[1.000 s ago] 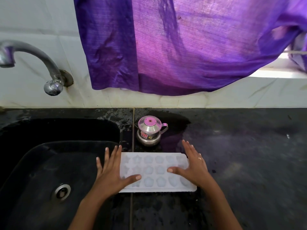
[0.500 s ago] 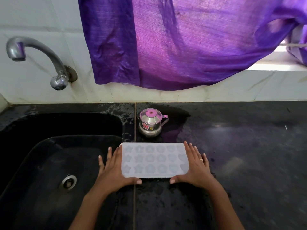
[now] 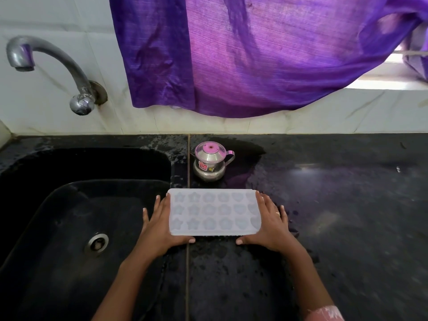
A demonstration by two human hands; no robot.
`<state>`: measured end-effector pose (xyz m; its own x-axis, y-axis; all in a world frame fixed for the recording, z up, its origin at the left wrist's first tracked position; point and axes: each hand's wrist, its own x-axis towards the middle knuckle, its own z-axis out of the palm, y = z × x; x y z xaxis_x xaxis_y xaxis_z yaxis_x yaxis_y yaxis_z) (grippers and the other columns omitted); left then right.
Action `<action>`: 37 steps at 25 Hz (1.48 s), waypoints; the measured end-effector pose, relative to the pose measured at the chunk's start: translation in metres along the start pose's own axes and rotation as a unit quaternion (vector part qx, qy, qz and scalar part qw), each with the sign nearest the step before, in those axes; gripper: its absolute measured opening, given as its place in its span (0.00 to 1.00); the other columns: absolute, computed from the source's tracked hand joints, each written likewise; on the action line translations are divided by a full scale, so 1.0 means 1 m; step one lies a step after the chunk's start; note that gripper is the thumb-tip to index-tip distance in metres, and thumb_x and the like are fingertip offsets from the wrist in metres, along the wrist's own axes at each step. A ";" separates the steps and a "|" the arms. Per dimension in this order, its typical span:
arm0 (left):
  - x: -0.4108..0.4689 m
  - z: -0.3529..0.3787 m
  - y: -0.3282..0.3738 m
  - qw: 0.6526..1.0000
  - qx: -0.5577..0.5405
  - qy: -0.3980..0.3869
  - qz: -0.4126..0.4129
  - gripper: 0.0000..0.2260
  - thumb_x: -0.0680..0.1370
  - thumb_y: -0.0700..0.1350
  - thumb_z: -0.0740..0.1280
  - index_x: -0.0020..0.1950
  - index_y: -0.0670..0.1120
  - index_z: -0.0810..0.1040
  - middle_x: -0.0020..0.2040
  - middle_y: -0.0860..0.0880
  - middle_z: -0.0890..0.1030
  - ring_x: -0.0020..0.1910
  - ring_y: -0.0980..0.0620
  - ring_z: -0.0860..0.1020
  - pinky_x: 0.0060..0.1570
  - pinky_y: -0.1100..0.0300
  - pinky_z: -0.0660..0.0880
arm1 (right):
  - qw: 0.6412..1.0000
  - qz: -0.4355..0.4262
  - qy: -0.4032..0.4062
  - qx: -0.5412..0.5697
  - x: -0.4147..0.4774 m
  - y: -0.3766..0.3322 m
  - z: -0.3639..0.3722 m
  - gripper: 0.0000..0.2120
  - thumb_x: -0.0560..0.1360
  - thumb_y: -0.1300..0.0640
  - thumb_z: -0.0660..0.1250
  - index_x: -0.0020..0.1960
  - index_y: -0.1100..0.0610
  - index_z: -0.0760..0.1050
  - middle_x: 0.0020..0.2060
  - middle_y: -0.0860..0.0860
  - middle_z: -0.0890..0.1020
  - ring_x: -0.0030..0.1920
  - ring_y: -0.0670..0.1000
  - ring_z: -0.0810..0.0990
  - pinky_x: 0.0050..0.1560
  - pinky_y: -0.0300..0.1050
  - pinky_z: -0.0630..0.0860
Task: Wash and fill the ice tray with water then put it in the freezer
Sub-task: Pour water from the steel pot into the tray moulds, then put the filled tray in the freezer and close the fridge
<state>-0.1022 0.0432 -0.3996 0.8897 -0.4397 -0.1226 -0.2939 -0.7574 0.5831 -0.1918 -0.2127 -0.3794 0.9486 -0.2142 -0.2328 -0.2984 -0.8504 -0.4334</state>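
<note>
A white, translucent ice tray point(image 3: 214, 212) with star, flower and heart shaped cells lies level over the wet black counter, right beside the sink. My left hand point(image 3: 159, 228) clasps its left end, fingers along the side and thumb under the near edge. My right hand point(image 3: 269, 224), with a ring on one finger, clasps the right end the same way. Whether the cells hold water is unclear. The curved metal tap point(image 3: 53, 66) sticks out of the tiled wall at upper left, with no water running.
The black sink point(image 3: 69, 228) with its metal drain point(image 3: 96, 243) fills the left. A small steel pot point(image 3: 210, 163) with a pink lid stands just behind the tray. A purple curtain point(image 3: 243, 54) hangs above. The wet black counter point(image 3: 347, 216) stretches right.
Both hands slid from lying over the tray's top to gripping its two ends, thumbs now under the near edge. The tray sits squarer to me; the view pulled back.
</note>
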 end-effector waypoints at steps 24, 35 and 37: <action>-0.111 -0.019 -0.021 0.992 -0.095 0.088 0.003 0.61 0.53 0.72 0.67 0.77 0.51 0.42 0.78 0.55 0.46 0.70 0.62 0.33 0.69 0.54 0.31 | 0.990 -0.083 0.004 0.110 -0.069 -0.049 0.008 0.63 0.47 0.32 0.71 0.75 0.45 0.44 0.69 0.43 0.53 0.72 0.50 0.49 0.74 0.62 0.45; -0.231 -0.027 -0.054 0.976 -0.105 0.162 -0.098 0.65 0.50 0.80 0.61 0.77 0.50 0.40 0.78 0.55 0.43 0.71 0.62 0.31 0.70 0.54 0.30 | 0.976 -0.171 -0.084 0.108 -0.110 -0.112 0.040 0.61 0.48 0.35 0.75 0.72 0.39 0.45 0.67 0.40 0.53 0.70 0.49 0.52 0.72 0.62 0.55; -0.258 -0.027 -0.057 0.970 -0.111 0.182 -0.117 0.64 0.52 0.79 0.62 0.77 0.51 0.40 0.78 0.56 0.42 0.69 0.65 0.28 0.69 0.55 0.29 | 0.971 -0.191 -0.105 0.104 -0.120 -0.125 0.047 0.62 0.48 0.35 0.75 0.73 0.41 0.44 0.69 0.41 0.51 0.72 0.48 0.50 0.72 0.62 0.54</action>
<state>-0.3059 0.2129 -0.3799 0.9992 -0.0387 -0.0034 -0.0237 -0.6759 0.7366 -0.2730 -0.0579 -0.3382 0.9587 0.2174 -0.1832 0.0344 -0.7282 -0.6845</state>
